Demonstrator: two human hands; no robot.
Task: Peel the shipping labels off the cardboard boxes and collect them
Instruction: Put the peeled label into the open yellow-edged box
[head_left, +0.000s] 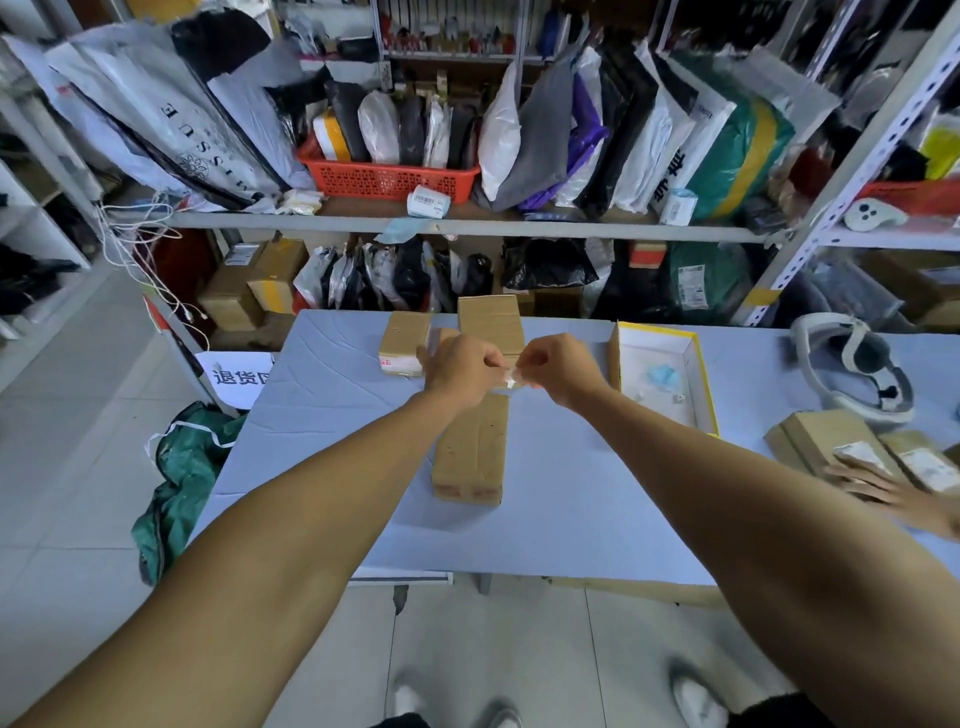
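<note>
- The left hand (460, 371) and the right hand (558, 369) are raised together above the pale blue table (332, 441), both arms stretched forward.
- Between them is a small crumpled piece of white label (511, 378); the fingers of each hand are curled and pinch it from either side, the left at its left edge, the right at its right edge.
- Directly beneath the hands lies a long cardboard box (470, 454), flat on the table with its length running away from the person; its top shows bare brown card and no label.
- Behind the hands stand two more boxes: a small box (404, 343) to the left with a white and red label on its near face, and a taller plain box (491, 322) beside it.
- To the right of the hands sits an open white tray with a yellow rim (696, 358), holding a crumpled blue scrap (661, 375).
- At the right edge of the table are two labelled boxes (831, 441); another person's hand (883, 486) rests flat against them, fingers spread.
- A white headset (852, 369) lies at the far right of the table.
- Behind the table, metal shelves hold parcels in plastic mailers and a red basket (387, 179).
</note>
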